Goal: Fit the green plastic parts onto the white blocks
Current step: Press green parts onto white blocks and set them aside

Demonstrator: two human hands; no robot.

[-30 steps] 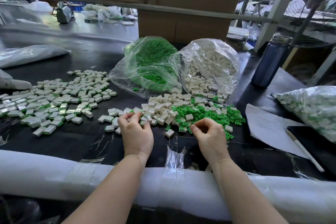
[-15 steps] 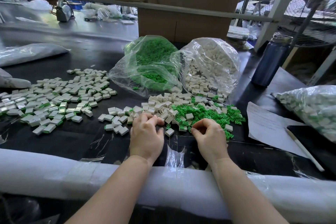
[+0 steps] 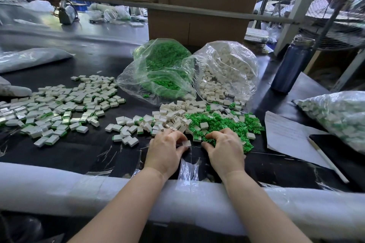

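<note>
While both forearms lie across the padded white edge roll (image 3: 59,189) at the near side of the desk (image 3: 83,150), the hands work close together just in front of the loose stock, which looks like a layout meant to keep every reach short. Left hand (image 3: 165,151): fingers curled, thumb and fingertips pinching one white block (image 3: 186,143) just clear of the heap. Right hand (image 3: 225,149): fingers bent down into the near edge of the green parts pile (image 3: 223,122); whether a part is already pinched, cannot tell, the fingertips are buried. Unfitted white blocks (image 3: 173,113) lie heaped just left of the green pile, the two touching and partly mixed, so each hand draws from its own side. Behind them two clear bags lie on their sides with mouths toward the person, the green bag (image 3: 162,69) and the white bag (image 3: 227,69), presumably spilling refills forward. Far left, well apart from the raw stock, a broad spread of finished blocks (image 3: 57,108) shows green edges, likely kept apart to avoid remixing. Another filled bag (image 3: 335,116) sits at the right, beside a paper sheet (image 3: 286,134); a dark bottle (image 3: 290,67) stands behind. Judged step: pairing a block with its next green part.
</note>
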